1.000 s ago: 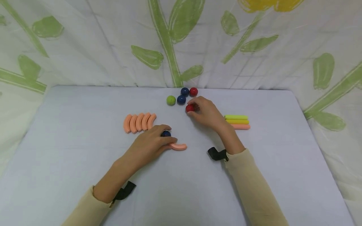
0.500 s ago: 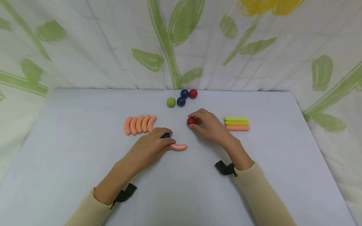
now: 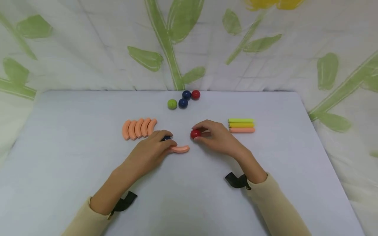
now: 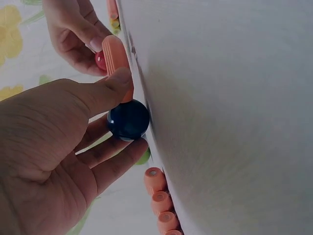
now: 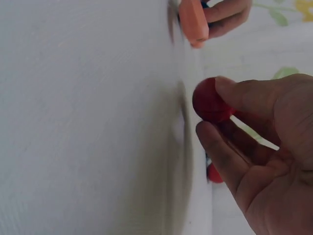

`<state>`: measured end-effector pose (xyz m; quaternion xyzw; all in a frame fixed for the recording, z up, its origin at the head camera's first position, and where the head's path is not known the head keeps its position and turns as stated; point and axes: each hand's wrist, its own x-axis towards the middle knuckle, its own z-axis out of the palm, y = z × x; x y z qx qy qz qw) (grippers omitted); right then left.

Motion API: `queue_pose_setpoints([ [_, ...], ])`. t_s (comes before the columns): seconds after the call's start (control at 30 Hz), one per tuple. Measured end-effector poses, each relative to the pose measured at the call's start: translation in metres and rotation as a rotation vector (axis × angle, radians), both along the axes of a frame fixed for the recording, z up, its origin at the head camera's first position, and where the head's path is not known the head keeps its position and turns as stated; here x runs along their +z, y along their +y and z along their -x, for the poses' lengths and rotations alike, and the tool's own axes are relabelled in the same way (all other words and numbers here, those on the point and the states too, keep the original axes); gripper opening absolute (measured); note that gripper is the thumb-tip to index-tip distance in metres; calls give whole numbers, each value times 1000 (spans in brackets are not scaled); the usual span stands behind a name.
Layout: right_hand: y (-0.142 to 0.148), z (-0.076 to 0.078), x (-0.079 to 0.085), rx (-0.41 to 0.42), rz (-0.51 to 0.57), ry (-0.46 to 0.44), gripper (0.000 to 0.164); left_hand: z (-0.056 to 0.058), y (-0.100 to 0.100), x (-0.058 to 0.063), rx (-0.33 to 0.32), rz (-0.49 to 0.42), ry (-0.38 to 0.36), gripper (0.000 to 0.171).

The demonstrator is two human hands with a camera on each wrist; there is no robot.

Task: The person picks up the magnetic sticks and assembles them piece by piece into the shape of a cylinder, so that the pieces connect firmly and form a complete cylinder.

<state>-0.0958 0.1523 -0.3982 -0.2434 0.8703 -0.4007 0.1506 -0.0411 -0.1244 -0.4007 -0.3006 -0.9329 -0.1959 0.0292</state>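
My left hand (image 3: 149, 149) holds a dark blue ball (image 4: 128, 120) together with a curved orange stick (image 3: 180, 149). In the left wrist view the thumb presses on the stick, whose end meets the ball, and fingertips support the ball's other side. The stick's free end points right. A little to the right, my right hand (image 3: 218, 137) pinches a red ball (image 5: 210, 100) between thumb and fingers, close over the white table. A short gap separates the red ball from the stick's free end.
Several curved orange sticks (image 3: 138, 128) lie side by side just left of the left hand. Straight green, yellow and orange sticks (image 3: 241, 125) lie beyond the right hand. At the back sit a green ball (image 3: 172, 104), two blue balls (image 3: 183, 103) and another red ball (image 3: 196, 95).
My right hand has brought the red ball toward me from near the ball group, alongside the curved stick. The left hand has stayed nearly in place with its ball and stick.
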Motion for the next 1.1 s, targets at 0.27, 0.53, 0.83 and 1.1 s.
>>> queue_pose_setpoints([
  [0.27,-3,-6,9,82,-60,-60,33,-3,-1,2,29,4,1,14],
  [0.53,-8,-8,8,137,-48,-35,32,-3,-1,2,24,2,8,14],
  [0.83,-9,-9,6,130,-51,-13,35,-5,-2,1,28,0,7,13],
  [1.1,-8,-7,3,93,-61,7,33,-5,-2,3,35,9,-4,16],
])
